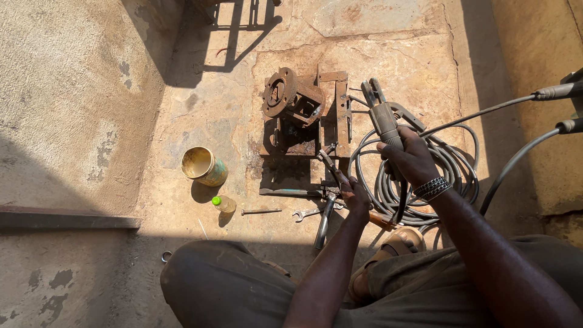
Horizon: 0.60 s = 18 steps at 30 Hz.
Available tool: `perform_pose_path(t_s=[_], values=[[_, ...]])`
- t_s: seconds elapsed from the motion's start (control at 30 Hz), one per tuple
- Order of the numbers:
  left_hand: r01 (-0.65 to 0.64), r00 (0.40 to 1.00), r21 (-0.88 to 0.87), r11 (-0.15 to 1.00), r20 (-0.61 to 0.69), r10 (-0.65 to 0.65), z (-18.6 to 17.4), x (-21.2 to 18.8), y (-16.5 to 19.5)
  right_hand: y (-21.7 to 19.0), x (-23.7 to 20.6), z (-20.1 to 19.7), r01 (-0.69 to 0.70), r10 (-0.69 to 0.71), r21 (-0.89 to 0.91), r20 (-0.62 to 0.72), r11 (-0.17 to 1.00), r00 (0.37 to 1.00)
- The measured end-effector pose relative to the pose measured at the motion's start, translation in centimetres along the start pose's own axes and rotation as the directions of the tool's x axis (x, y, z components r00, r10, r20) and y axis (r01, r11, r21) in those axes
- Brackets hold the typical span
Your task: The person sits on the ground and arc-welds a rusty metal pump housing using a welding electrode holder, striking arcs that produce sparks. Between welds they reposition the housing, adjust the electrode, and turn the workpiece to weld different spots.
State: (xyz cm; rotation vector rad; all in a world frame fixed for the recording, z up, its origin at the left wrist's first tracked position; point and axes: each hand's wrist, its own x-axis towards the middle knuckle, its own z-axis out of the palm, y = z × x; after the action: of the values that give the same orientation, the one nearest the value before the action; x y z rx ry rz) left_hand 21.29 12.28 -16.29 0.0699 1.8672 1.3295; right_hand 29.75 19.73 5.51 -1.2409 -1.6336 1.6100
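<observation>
My right hand [412, 159] grips the handle of a grey welding electrode holder [381, 113], jaws pointing away from me. A beaded bracelet sits on that wrist. My left hand [355, 197] is closed around pliers [330, 161] whose tip points at a rusty metal assembly [303, 115] with a round flange, lying on the stone floor. Coiled grey cable [449, 164] lies beneath my right hand.
A yellow tin can [204, 166] and a small green-capped bottle [223, 203] stand left of the assembly. A bolt [261, 211], a spanner [306, 213] and a hammer [323, 223] lie near my knees. Two cables [516, 161] run in from the right. A metal bar [67, 218] lies at left.
</observation>
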Motion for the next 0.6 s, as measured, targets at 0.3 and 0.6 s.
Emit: perform_pose_path(t_s=[0.3,0.6], values=[[0.122,0.992,0.105,0.987,-0.011,-0.122,-0.8,-0.9,1.7,-0.4,-0.3,0.2,-0.034,0.034,-0.017,0.006,0.999,0.999],[-0.039,0.999,0.232,0.972,-0.014,0.043,-1.3,0.1,0.1,0.1,0.0,0.4,-0.062,0.063,-0.028,0.014,0.998,0.998]])
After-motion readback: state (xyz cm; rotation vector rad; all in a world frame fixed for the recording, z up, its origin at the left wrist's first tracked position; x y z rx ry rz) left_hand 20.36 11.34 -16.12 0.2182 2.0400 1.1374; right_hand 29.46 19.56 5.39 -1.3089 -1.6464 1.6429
